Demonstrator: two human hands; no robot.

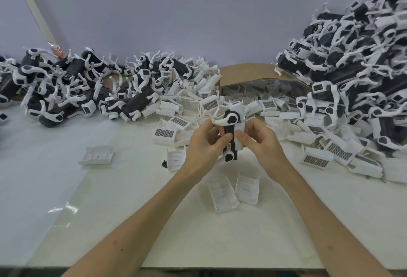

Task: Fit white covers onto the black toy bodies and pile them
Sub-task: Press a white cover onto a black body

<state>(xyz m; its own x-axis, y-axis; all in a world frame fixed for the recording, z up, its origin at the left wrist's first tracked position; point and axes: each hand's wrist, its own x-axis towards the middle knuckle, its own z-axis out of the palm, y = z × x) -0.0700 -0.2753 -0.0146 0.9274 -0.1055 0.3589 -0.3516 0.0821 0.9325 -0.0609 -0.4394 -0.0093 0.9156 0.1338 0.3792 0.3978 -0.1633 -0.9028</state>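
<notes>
White table (220, 232) under everything. Big pile on my right (352, 67): black bodies with white covers and curved white legs, heaped high against the wall. Lower pile on my left (66, 87): black bodies, white legs sticking up. Between them an open cardboard box (242, 74) on its side, white covers inside and more spilling out in a loose heap (187, 104), some showing a dark grid panel.

Toy body (229, 135) is held up over the table centre, in front of the box, standing roughly upright between my hands. It's a long black block with a round white joint with a black centre at the top, a curved white leg sticking out to the left there, another white round joint at the bottom, and a small white label on the side.

Left hand (202, 144) grips the body, thumb laid across its black face. Right hand (259, 142) has curled fingers holding a white cover (239, 135) against the body's right side.

Nearer me, two covers (222, 193) lie hollow side up, side by side. One lone cover (98, 155) sits off left. A tiny black piece (164, 163) lies by the left wrist.
</notes>
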